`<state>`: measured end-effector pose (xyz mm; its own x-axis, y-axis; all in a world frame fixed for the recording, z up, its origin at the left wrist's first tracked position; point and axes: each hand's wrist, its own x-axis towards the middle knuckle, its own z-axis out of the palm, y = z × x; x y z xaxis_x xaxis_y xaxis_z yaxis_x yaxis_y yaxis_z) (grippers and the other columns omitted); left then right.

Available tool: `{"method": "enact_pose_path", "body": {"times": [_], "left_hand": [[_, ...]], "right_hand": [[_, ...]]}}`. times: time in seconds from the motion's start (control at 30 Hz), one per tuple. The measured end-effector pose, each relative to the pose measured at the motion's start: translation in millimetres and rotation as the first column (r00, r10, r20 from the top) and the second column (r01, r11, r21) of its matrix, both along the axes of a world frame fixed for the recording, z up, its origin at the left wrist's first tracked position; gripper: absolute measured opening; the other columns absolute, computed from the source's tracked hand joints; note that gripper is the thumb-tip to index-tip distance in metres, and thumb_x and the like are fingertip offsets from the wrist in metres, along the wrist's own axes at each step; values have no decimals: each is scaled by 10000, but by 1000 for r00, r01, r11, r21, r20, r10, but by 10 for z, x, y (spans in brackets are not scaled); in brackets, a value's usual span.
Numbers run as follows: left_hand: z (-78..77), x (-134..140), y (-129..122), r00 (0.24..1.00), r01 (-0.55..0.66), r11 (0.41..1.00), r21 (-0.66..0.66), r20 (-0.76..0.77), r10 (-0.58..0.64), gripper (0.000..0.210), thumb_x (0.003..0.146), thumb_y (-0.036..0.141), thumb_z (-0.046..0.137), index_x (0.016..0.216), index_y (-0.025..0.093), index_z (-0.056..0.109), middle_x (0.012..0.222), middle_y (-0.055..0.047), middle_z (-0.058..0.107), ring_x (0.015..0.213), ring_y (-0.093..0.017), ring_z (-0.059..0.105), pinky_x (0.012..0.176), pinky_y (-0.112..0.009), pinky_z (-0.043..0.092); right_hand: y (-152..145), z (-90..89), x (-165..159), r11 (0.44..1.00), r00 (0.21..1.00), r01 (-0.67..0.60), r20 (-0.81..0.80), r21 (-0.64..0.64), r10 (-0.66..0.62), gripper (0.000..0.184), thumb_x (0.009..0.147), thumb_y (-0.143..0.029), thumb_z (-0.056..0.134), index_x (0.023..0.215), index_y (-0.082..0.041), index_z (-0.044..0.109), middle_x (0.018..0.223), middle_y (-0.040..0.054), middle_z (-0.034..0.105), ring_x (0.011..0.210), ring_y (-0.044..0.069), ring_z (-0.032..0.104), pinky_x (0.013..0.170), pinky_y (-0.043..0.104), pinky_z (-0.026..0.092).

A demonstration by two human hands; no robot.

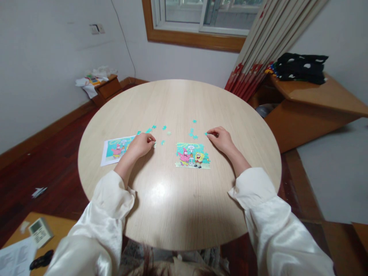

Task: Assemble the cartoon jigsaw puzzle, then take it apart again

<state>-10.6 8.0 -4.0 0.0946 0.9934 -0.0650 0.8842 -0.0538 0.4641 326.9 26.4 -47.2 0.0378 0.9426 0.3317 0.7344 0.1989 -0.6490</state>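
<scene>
A partly joined jigsaw puzzle [191, 156] with cartoon figures lies flat on the round table, between my two hands. My left hand [141, 145] is closed in a pinch, with a pale puzzle piece [155, 145] at its fingertips. It covers the right part of a printed reference picture [116, 150]. To the right of the puzzle, my right hand [220, 138] pinches a small turquoise piece [206, 133]. Several loose turquoise pieces [195, 137] lie above the puzzle, and others [164, 127] are scattered beyond my left hand.
The round wooden table [184, 214] has its near edge at my lap. Beyond it are a window [201, 17] and a curtain [267, 42]. A tilted wooden cabinet [310, 103] with dark cloth [301, 68] stands right. At lower left, a side surface holds a calculator-like device [40, 232] and papers [17, 255].
</scene>
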Motion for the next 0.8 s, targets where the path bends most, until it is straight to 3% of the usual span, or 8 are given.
{"method": "enact_pose_path", "body": {"times": [0.2, 0.33, 0.57, 0.8], "left_hand": [[131, -121, 7, 956, -286, 931, 227, 7, 293, 305, 862, 372, 436, 765, 173, 645, 728, -72, 637, 701, -209, 564, 653, -297, 393], [116, -268, 57, 928, -369, 901, 228, 43, 369, 308, 867, 378, 413, 705, 183, 587, 676, -51, 573, 690, -199, 526, 663, -294, 381], [-27, -385, 149, 912, -404, 882, 244, 26, 410, 304, 846, 327, 423, 867, 154, 673, 851, -91, 666, 822, -230, 583, 738, -309, 422], [-165, -408, 214, 954, -277, 935, 223, -53, 295, 333, 824, 306, 511, 1062, 162, 695, 991, -118, 687, 959, -277, 606, 864, -364, 433]], "right_hand": [[-8, 5, -14, 1000, 1000, 14, -11, -1, -14, 125, 708, -229, 627, 801, -193, 702, 838, 67, 647, 756, 202, 593, 765, 384, 488], [-3, -12, -10, 1000, 1000, 12, -14, 6, -12, 124, 710, -217, 627, 810, -188, 695, 850, 70, 647, 776, 204, 601, 780, 383, 490], [16, -55, 8, 999, 1000, 2, -16, 37, -1, 144, 702, -214, 626, 828, -184, 690, 857, 71, 654, 782, 207, 609, 788, 398, 498], [22, -68, 23, 999, 999, 0, -34, 36, 2, 163, 693, -227, 628, 837, -183, 692, 872, 78, 657, 786, 212, 608, 784, 408, 501]]}}
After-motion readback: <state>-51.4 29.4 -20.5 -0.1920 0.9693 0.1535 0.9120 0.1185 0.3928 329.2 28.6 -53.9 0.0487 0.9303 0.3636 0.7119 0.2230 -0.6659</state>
